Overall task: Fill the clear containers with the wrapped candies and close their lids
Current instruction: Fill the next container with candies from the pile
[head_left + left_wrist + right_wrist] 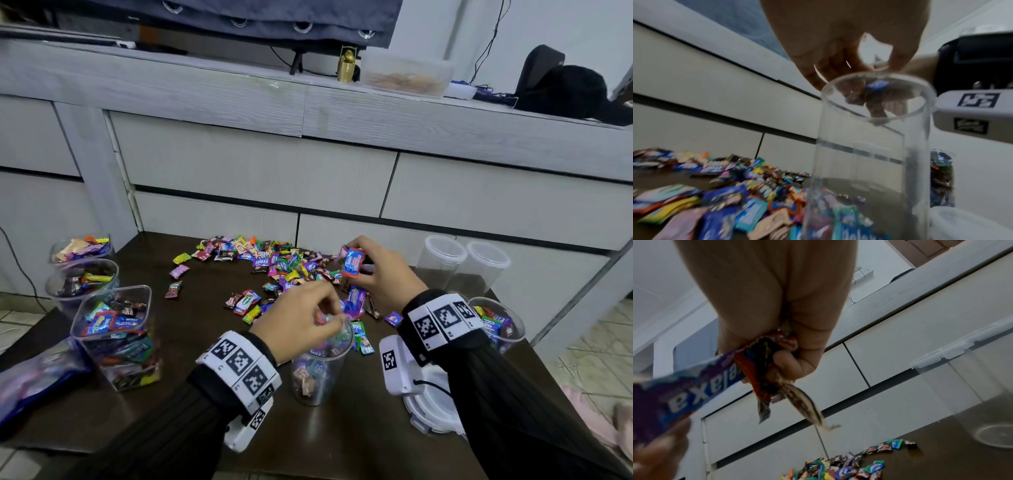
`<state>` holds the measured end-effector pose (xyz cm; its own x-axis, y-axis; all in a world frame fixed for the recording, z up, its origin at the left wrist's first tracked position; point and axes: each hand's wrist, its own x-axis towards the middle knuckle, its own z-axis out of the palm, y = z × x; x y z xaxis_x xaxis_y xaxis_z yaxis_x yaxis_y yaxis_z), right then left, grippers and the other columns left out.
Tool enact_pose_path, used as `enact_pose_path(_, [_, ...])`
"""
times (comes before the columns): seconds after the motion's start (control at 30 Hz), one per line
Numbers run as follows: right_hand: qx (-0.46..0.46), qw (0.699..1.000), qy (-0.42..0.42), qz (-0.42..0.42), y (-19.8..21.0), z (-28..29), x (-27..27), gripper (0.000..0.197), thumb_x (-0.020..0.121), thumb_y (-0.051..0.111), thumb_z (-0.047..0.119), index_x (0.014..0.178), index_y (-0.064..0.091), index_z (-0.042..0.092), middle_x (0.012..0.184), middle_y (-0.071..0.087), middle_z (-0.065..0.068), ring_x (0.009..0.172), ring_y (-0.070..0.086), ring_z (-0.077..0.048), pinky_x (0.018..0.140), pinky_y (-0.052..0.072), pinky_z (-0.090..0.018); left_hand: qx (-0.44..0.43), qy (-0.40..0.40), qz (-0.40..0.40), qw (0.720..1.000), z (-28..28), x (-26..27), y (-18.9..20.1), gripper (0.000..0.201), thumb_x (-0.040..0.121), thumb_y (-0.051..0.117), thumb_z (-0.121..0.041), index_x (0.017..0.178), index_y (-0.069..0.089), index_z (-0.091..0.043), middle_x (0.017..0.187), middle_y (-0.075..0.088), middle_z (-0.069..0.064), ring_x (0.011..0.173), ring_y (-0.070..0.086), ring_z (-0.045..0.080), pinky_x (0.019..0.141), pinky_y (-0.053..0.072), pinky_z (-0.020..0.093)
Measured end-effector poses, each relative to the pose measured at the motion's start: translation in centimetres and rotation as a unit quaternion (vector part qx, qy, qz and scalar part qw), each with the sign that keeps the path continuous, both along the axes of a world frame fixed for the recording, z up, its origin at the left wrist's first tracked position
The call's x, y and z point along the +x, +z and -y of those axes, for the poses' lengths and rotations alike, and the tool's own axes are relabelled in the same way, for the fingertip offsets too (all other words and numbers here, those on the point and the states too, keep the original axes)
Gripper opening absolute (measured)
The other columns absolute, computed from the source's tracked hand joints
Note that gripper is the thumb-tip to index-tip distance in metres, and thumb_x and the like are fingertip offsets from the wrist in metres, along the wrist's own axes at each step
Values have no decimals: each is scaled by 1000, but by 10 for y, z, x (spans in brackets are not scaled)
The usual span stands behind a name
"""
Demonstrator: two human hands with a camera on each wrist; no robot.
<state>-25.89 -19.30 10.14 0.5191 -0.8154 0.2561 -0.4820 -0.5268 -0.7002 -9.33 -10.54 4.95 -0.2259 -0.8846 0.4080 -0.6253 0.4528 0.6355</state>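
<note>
1. left hand (298,320) over the mouth of the round clear container (317,371) at tabletop (191,404) front; fingers pinching wrapped candies (875,95) at the rim
2. right hand (380,270) clenched round a bunch of candies (353,262), above the loose candy pile (274,263)
3. two clear containers with lids (462,262) back right

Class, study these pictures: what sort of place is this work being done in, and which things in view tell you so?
Probably a room in a home, not a workshop. A low dark table stands against a whitewashed drawer unit, a curtain hangs above it, and the floor is tiled.

Dark brown table (205,394), multicoloured candies (274,263)
</note>
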Motion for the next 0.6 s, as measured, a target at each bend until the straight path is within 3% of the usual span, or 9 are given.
enact_pose_path(0.1, [4, 999, 7, 33, 4, -5, 4, 31, 82, 71, 8, 109, 55, 12, 99, 65, -4, 86, 64, -12, 83, 53, -18, 25, 68, -68, 995, -4, 13, -17, 53, 65, 62, -76, 95, 38, -40, 101, 46, -15, 98, 48, -1, 82, 41, 19])
enact_pose_path(0.2, [20, 996, 18, 89, -1, -16, 13, 27, 83, 70, 11, 104, 54, 18, 96, 64, -3, 87, 63, -14, 83, 54, -23, 130, 29, -139, 981, -5, 24, -32, 92, 42, 68, -88, 115, 28, -48, 126, 43, -15, 121, 46, -2, 103, 44, 33])
enact_pose_path(0.27, [57, 987, 36, 149, -9, -24, 19, 27, 84, 68, 7, 98, 52, 25, 91, 62, 6, 84, 63, -11, 78, 54, -21, 180, -2, -167, 969, -5, 26, -40, 109, 33, 73, -87, 123, 19, -58, 140, 38, -16, 131, 43, 1, 109, 42, 39])
enact_pose_path(0.37, [106, 973, 54, 198, -26, -33, 25, 32, 84, 67, 0, 101, 52, 23, 94, 61, 8, 82, 62, -8, 75, 52, -19, 203, -3, -175, 963, -5, 27, -51, 123, 33, 85, -74, 133, 16, -58, 146, 42, -4, 132, 48, 11, 109, 42, 47])
enact_pose_path(0.47, [134, 972, 73, 181, -38, -39, 25, 29, 85, 67, 2, 104, 53, 20, 100, 62, -2, 86, 63, -13, 78, 53, -25, 202, -2, -186, 962, -3, 28, -56, 127, 37, 92, -63, 137, 14, -55, 137, 53, -5, 123, 57, 8, 104, 47, 46])
enact_pose_path(0.6, [106, 983, 89, 118, -42, -45, 24, 32, 84, 68, 5, 108, 54, 20, 100, 64, 0, 83, 62, -2, 83, 53, -19, 197, -9, -182, 963, -2, 27, -54, 124, 40, 93, -58, 138, 18, -52, 139, 53, -5, 125, 56, 9, 105, 46, 47])
